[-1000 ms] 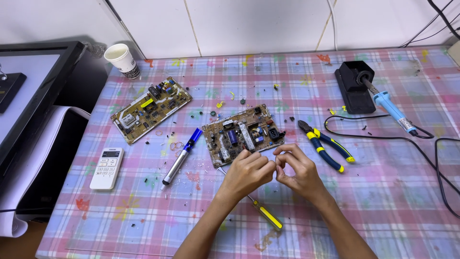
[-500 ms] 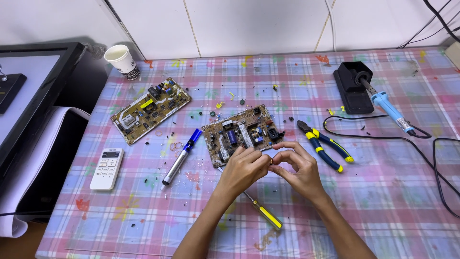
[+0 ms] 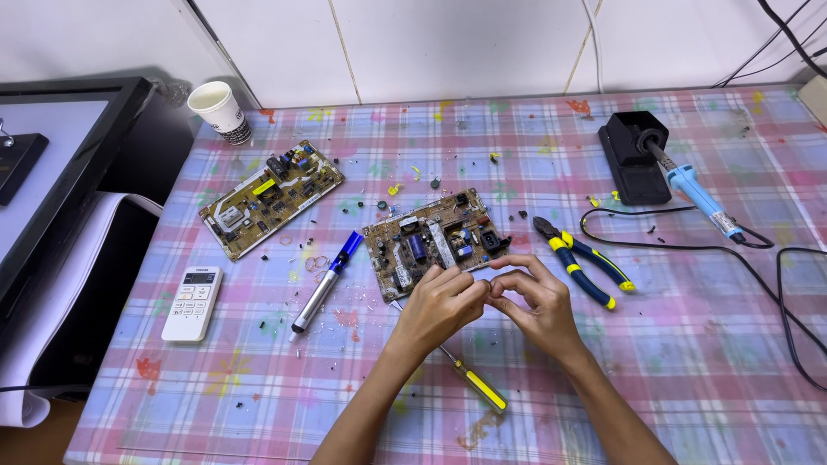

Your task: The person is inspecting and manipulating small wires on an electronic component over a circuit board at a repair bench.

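The left hand (image 3: 441,303) and the right hand (image 3: 532,301) are meeting each other just in front of a circuit board (image 3: 435,241), which is lying flat in the middle of the desk (image 3: 689,344). The fingers of both hands are curling inward and the fingertips are touching, as if pinching something very small between them, but I cannot tell what it is. The left hand is overlapping the near edge of this board. A yellow-handled screwdriver (image 3: 472,382) is lying under the left forearm. Blue and yellow pliers (image 3: 579,260) are resting just right of the board, and a desoldering pump (image 3: 326,282) is lying left of it. A second circuit board (image 3: 270,196) is sitting further left, near a paper cup (image 3: 220,110).
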